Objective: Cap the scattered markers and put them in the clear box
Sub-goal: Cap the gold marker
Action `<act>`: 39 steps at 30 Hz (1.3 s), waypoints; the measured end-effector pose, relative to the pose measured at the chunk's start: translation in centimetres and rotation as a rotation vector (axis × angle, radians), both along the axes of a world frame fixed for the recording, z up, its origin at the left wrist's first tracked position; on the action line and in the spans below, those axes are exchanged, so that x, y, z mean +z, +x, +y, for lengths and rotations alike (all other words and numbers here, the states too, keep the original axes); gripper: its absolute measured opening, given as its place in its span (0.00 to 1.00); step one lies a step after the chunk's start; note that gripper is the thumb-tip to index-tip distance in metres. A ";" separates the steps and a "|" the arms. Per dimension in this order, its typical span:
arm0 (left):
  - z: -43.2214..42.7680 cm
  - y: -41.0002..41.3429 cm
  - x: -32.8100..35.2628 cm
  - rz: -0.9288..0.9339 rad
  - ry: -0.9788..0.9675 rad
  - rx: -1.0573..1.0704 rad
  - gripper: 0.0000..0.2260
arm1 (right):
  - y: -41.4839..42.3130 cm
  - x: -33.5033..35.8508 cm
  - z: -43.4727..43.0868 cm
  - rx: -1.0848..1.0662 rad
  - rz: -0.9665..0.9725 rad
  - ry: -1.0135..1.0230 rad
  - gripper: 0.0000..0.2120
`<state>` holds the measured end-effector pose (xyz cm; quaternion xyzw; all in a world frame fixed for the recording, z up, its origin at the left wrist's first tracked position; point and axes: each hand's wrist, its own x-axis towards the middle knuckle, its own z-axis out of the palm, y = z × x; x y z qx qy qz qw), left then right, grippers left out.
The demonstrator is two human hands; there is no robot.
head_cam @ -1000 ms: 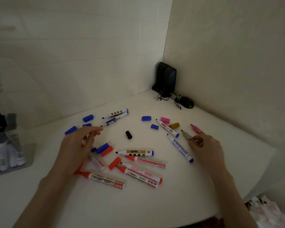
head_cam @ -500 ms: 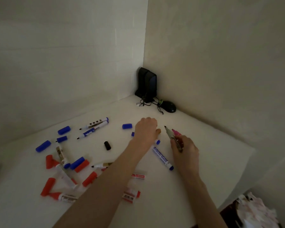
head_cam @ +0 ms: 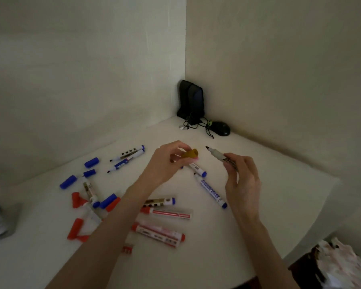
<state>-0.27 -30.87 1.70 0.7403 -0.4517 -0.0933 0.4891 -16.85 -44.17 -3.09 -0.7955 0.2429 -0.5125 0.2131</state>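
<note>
1. The left hand (head_cam: 167, 163) has come up off the table (head_cam: 286, 195). Half a second ago it was down among the loose bits. Now its fingertips pinch a yellow cap (head_cam: 191, 153).
2. The right hand (head_cam: 242, 180) has a marker (head_cam: 218, 154) gripped in its curled fingers, just as it did before. The marker has no cap on. Its dark tip points up and to the left, toward the cap.
3. The cap and the tip are near each other but not touching. The open end of the cap seems to face the tip.
4. I think this means the capping step is about to happen. The two hands need to come together, and the cap must line up straight with the tip. Then a push should make it sit tight. If it goes on crooked, it could slip off or mark the fingers.
5. There is lots left to do. Blue caps (head_cam: 91, 162), red caps (head_cam: 75, 225), blue markers (head_cam: 212, 189) and red markers (head_cam: 167, 213) lie loose on the table.
6. The box (head_cam: 7, 221) is hard to see. A blurry grey shape at the far left edge may be it, but I cannot tell for sure. It is well apart from both hands, so the marker will have a long trip once it is capped.
</note>
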 end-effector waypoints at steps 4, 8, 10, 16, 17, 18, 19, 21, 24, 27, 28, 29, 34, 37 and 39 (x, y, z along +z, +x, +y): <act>4.2 1.1 0.1 0.011 -0.037 0.051 0.10 | 0.8 0.9 2.6 0.075 0.023 -0.076 0.12; 7.1 2.0 -0.1 -0.040 -0.030 0.072 0.11 | 2.1 1.3 5.0 0.123 0.088 -0.187 0.13; 8.4 2.3 -0.3 -0.045 -0.029 0.084 0.11 | 2.7 1.4 5.9 0.110 0.119 -0.268 0.10; 11.1 2.2 -0.9 -0.081 0.011 0.105 0.11 | 4.3 1.2 8.3 0.121 0.233 -0.418 0.13; 11.5 2.1 -1.1 -0.080 0.024 0.113 0.11 | 4.5 1.1 8.6 0.146 0.245 -0.424 0.12; 11.8 2.1 -1.2 -0.080 0.038 0.120 0.11 | 4.7 1.2 8.9 0.175 0.252 -0.425 0.11; 12.2 2.0 -1.4 -0.085 0.058 0.126 0.11 | 4.9 1.2 9.1 0.207 0.259 -0.418 0.10; 13.1 1.8 -1.3 -0.111 0.110 0.145 0.11 | 5.1 1.3 9.7 0.286 0.272 -0.373 0.12; 14.3 1.0 -1.1 -0.176 0.132 0.193 0.11 | 5.4 1.4 10.9 0.403 0.262 -0.287 0.13; 15.3 0.1 -0.9 -0.199 0.095 0.257 0.11 | 5.7 1.5 12.2 0.414 0.237 -0.240 0.14; 15.6 -0.1 -0.9 -0.195 0.096 0.276 0.12 | 5.8 1.5 12.7 0.410 0.225 -0.235 0.13; 16.0 -0.1 -0.9 -0.185 0.109 0.295 0.12 | 5.9 1.5 13.1 0.406 0.215 -0.233 0.12; 18.0 -0.1 -0.6 -0.176 0.083 0.325 0.10 | 6.2 2.6 14.5 0.472 0.236 -0.247 0.12; 19.6 -0.6 0.2 -0.085 -0.040 0.323 0.05 | 6.9 3.9 14.9 0.645 0.302 -0.049 0.14; 20.9 -0.8 1.2 -0.017 -0.183 0.353 0.03 | 7.4 4.4 15.5 0.748 0.330 0.075 0.19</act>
